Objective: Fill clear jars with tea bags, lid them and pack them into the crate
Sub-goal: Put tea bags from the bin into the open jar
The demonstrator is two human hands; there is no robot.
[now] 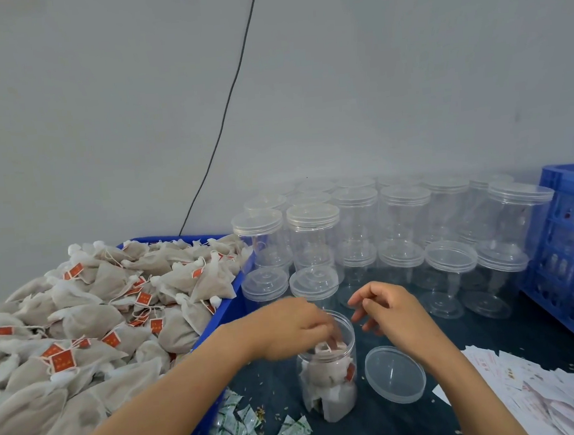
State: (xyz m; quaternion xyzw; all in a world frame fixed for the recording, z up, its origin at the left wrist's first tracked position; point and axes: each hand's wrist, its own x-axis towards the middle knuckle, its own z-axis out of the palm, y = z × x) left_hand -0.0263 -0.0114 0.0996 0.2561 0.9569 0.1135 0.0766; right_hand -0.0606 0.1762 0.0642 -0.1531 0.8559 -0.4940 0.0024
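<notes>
The left hand pinches a soft, light tea bag into the jar; right hand loosely curled, empty; grip the slippery jar by its sides.

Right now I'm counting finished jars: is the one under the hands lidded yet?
Not yet. The jar is open, the left hand reaching into its mouth; its lid lies on the table beside it.

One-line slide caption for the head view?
Left hand pushes tea bags into open jar; lid lies beside it.
</notes>
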